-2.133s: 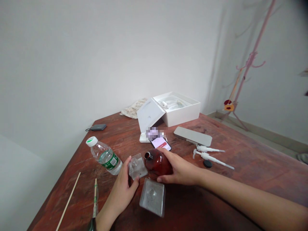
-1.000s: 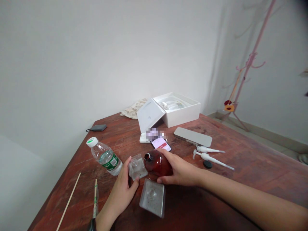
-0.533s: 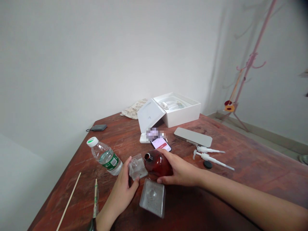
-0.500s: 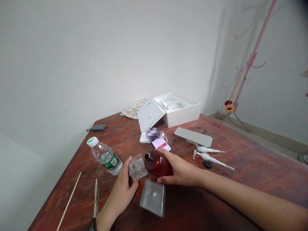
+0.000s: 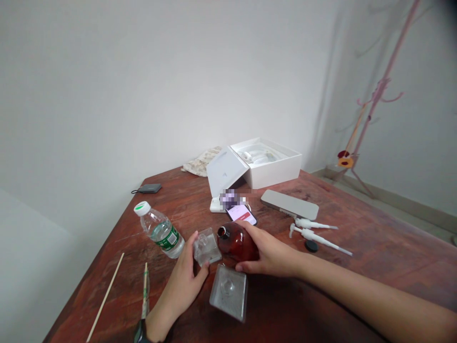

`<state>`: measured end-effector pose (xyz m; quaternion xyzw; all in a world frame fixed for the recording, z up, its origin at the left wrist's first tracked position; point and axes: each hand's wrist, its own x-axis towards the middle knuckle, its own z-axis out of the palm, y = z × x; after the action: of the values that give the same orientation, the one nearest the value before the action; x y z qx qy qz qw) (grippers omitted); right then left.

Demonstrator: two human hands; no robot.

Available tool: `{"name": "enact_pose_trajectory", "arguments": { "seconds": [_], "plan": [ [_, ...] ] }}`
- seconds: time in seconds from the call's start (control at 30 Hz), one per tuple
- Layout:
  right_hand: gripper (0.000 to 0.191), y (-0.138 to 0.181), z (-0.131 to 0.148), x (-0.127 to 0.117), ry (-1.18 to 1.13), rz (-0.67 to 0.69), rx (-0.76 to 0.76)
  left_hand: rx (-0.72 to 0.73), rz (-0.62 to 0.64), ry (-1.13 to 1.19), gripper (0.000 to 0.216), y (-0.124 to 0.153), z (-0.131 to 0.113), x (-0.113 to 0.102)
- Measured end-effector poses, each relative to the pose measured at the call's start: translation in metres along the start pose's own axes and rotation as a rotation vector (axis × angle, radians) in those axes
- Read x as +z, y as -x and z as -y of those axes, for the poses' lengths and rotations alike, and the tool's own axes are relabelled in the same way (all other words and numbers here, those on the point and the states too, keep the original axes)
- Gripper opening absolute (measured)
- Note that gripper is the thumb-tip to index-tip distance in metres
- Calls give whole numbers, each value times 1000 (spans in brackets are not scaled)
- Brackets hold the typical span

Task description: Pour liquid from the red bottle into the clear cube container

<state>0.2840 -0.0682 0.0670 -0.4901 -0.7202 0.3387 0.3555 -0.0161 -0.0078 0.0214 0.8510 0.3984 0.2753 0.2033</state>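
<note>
My right hand (image 5: pixel 271 255) is wrapped round a round amber-red bottle (image 5: pixel 234 242) whose open neck points up and left. My left hand (image 5: pixel 184 281) grips a small clear square bottle (image 5: pixel 206 247) right beside it, thumb on its near side. In front of both hands a larger clear square bottle (image 5: pixel 229 291) rests on the red-brown wooden table (image 5: pixel 357 267). A plastic water bottle (image 5: pixel 160 230) with a green label and white cap stands tilted to the left of my left hand.
A phone (image 5: pixel 242 214) with a lit screen lies behind the amber bottle. Two white pump heads (image 5: pixel 314 229) and a black cap (image 5: pixel 311 246) lie to the right. An open white box (image 5: pixel 260 164), a grey flat case (image 5: pixel 290 204) and two sticks (image 5: pixel 107 295) are also on the table.
Both hands keep the same hold on their bottles. The whole scene has shifted slightly right in view, from a small turn of my head.
</note>
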Motion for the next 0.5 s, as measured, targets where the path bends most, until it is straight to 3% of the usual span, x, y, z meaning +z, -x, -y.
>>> {"name": "enact_pose_trajectory", "arguments": {
  "seconds": [0.5],
  "plan": [
    [103, 0, -7, 3, 3, -26, 13, -1, -6, -14, 69, 0, -1, 0]
  ]
}}
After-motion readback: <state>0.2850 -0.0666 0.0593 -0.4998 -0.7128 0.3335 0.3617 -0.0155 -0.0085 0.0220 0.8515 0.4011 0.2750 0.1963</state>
